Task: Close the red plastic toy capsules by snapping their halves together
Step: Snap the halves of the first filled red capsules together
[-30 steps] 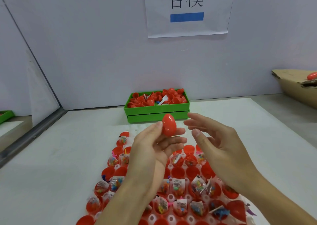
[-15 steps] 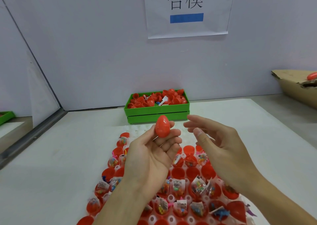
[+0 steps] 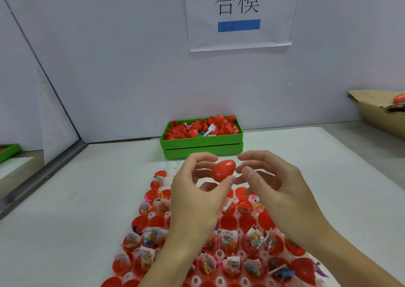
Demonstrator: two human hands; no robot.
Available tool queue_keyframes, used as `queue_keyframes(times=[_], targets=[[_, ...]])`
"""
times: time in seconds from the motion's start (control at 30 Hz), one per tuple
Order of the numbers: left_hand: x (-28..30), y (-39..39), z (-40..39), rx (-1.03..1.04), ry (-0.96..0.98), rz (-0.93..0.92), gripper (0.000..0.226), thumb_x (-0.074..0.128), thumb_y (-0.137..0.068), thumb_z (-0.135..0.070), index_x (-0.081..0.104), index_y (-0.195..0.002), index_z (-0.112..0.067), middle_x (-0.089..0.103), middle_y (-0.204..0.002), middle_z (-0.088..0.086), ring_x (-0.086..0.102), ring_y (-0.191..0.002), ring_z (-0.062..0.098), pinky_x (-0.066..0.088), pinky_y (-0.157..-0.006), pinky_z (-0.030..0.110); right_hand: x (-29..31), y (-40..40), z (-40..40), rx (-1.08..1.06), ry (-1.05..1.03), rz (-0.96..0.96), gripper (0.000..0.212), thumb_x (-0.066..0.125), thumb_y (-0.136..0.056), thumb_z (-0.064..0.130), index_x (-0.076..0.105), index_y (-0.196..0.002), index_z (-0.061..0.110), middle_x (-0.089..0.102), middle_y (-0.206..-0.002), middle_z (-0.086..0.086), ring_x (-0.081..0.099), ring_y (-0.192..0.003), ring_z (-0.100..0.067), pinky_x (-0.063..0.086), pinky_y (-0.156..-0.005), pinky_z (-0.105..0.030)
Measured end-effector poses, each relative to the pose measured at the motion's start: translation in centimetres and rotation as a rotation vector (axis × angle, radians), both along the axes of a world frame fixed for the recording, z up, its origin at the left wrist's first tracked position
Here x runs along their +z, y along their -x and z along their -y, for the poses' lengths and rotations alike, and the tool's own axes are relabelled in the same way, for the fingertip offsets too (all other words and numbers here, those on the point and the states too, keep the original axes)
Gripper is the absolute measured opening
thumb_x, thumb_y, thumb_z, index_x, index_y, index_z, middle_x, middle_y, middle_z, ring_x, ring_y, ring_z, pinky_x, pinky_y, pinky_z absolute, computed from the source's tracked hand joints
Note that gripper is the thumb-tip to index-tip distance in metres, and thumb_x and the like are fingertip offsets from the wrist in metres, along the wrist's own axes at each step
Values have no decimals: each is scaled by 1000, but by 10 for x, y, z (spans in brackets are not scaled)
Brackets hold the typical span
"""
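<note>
Red closed capsule (image 3: pixel 223 170), held at the fingertips of my left hand (image 3: pixel 197 197), above the tray.

My left hand pinches the capsule between thumb and curled fingers; the capsule lies tilted, its narrow end toward my right hand (image 3: pixel 276 183). My right hand is released, fingers loosely bent, fingertips just beside the capsule; I cannot tell whether they touch it. Below both hands, a white tray (image 3: pixel 219 254) on the counter (image 3: pixel 76 221) carries open red halves (image 3: pixel 228 222), many loaded with small bagged toys (image 3: pixel 229 238). Farther back, a green bin (image 3: pixel 201 143) holds loose red halves. A cardboard box (image 3: pixel 377 113) sits at far right.
</note>
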State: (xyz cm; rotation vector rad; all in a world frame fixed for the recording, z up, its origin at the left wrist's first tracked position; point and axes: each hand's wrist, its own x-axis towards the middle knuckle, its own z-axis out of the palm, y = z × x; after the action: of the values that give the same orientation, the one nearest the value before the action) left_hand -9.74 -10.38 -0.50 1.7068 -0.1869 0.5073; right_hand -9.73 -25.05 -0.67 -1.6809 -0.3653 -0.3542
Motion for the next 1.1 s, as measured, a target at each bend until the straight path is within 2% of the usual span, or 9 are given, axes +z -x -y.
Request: queue_keyframes(times=[0.17,0.23,0.3,0.4,0.67,0.8,0.9,1.0,1.1], targets=[[-1,4,5,-27,-172,125,37,85,-74,-12,64,-96,-31,65,-92,-15,64,-96,6,54,-70,13,1,-1,0,-21,-27,-29,24,65,-78,38,72,-99,28,74,-87,12,73,-80,-5,55,-65,-15],[0,4,6,-88,-106,113,36,85,-73,-16,64,-99,-30,67,-96,-14,65,-99,8,55,-73,14,1,-3,2,-36,-71,-33,18,67,-81,32,73,-97,25,75,-86,12,73,-80,-5,54,-65,-13],[1,4,4,-128,23,51,32,81,-73,-30,66,-101,-28,70,-98,-12,67,-100,8,55,-76,15,2,-4,5,-46,-128,-36,15,68,-83,24,72,-98,23,75,-87,13,73,-80,-6,54,-64,-12],[2,1,0,-158,82,-36,38,74,-70,-45,70,-104,-29,74,-97,-13,70,-96,7,57,-80,18,3,-4,6,-58,-146,-32,20,68,-80,26,71,-99,25,75,-88,14,73,-83,-6,55,-66,-13],[0,3,1,-175,55,8,27,77,-70,-28,76,-96,-23,76,-87,-9,72,-86,6,54,-76,12,1,-3,6,-69,-105,5,23,72,-82,0,74,-87,22,75,-79,13,72,-77,-5,53,-65,-10],[-3,3,3,-153,40,30,21,79,-76,-10,74,-95,-19,74,-89,-9,70,-89,5,54,-76,12,1,-3,7,-64,-81,19,27,74,-78,-4,74,-82,22,75,-78,13,73,-78,-5,54,-66,-11],[-2,2,1,-169,-7,32,25,76,-81,-4,72,-97,-22,73,-90,-12,69,-91,4,53,-77,12,4,-4,9,-19,-79,24,22,74,-77,0,75,-86,20,76,-82,12,73,-80,-6,54,-68,-10],[0,3,1,-183,-54,42,29,74,-84,-11,71,-108,-26,72,-99,-18,67,-100,2,53,-82,14,7,-3,11,30,-66,25,23,71,-75,17,75,-97,23,77,-88,12,74,-84,-7,55,-71,-12],[2,5,3,-105,-102,102,31,76,-81,-23,72,-110,-31,72,-101,-21,67,-98,0,54,-82,14,8,-3,12,69,-91,-8,31,70,-78,19,73,-108,23,77,-96,9,74,-90,-10,56,-74,-16]])
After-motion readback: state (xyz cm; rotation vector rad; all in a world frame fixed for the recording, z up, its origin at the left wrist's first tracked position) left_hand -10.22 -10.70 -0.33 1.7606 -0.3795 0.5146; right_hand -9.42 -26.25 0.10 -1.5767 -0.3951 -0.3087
